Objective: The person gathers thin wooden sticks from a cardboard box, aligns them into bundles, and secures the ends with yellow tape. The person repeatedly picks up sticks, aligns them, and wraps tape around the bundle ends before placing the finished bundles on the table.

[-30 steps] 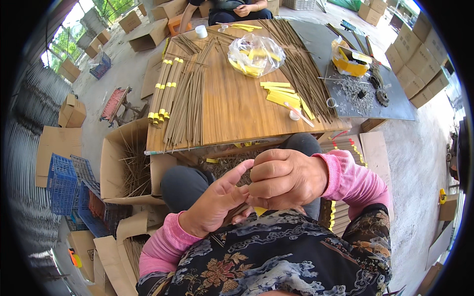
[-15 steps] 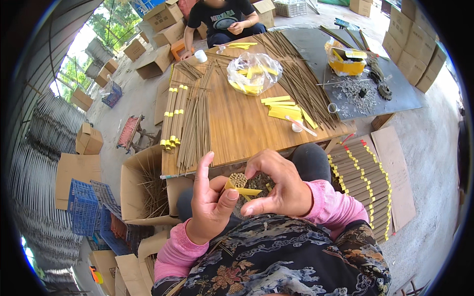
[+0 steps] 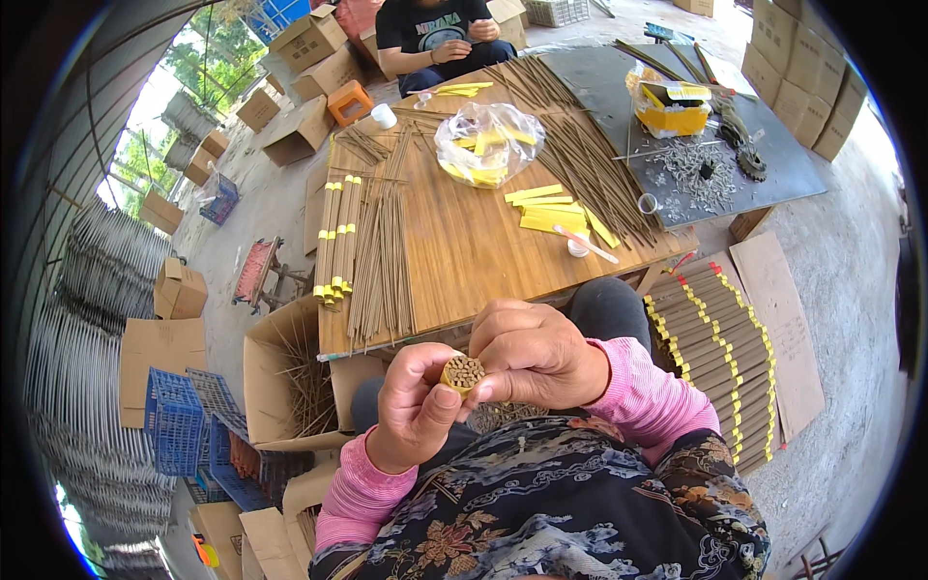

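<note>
A round bundle of brown incense sticks [image 3: 463, 373] faces up end-on just beyond my lap, with a yellow paper band around its top. Fingers of my left hand [image 3: 414, 411] are closed about its left side. From the right, my right hand [image 3: 543, 360] pinches the band against the bundle; the lower part of the bundle is hidden. On the wooden table [image 3: 454, 261] ahead lie loose yellow paper strips [image 3: 553, 215], a small white pot [image 3: 578, 247] and a pale brush [image 3: 597, 249]. Banded bundles [image 3: 335, 237] and loose sticks [image 3: 384, 266] line the table's left side.
A clear plastic bag [image 3: 462, 155] holds more yellow strips. The grey board [image 3: 788, 188] at right carries a yellow box [image 3: 674, 118]. Finished bundles [image 3: 720, 358] rest on cardboard at my right; an open carton [image 3: 266, 387] stands left. A person [image 3: 445, 43] sits across the table.
The loose end of the yellow strip now lies wrapped around the bundle. My right hand has closed in onto it, and my raised left index finger has bent down. The person opposite has brought both hands together.
</note>
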Demonstrator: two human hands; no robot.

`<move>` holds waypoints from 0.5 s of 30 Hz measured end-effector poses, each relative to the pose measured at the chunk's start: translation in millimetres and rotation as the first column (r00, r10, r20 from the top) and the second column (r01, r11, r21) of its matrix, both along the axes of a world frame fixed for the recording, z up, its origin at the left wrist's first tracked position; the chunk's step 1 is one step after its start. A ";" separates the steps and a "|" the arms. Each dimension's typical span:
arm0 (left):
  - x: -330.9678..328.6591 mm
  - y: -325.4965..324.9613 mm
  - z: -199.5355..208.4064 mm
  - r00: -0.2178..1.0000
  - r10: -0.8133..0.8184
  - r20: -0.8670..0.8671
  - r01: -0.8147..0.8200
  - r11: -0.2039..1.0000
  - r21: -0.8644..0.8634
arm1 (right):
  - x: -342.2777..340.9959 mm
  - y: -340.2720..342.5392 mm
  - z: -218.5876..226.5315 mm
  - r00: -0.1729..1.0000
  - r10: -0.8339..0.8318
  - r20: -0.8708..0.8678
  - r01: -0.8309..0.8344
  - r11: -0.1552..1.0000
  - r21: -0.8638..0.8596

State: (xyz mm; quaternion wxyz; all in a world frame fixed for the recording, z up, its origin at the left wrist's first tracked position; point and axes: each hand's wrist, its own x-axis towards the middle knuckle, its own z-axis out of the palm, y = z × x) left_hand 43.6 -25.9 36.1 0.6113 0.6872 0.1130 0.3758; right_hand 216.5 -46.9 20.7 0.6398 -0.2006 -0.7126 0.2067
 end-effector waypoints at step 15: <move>4.6 24.2 1.0 0.957 -0.286 0.050 0.290 0.938 -0.190 | 9.0 12.0 0.0 0.999 0.004 -0.035 -0.009 0.989 -0.151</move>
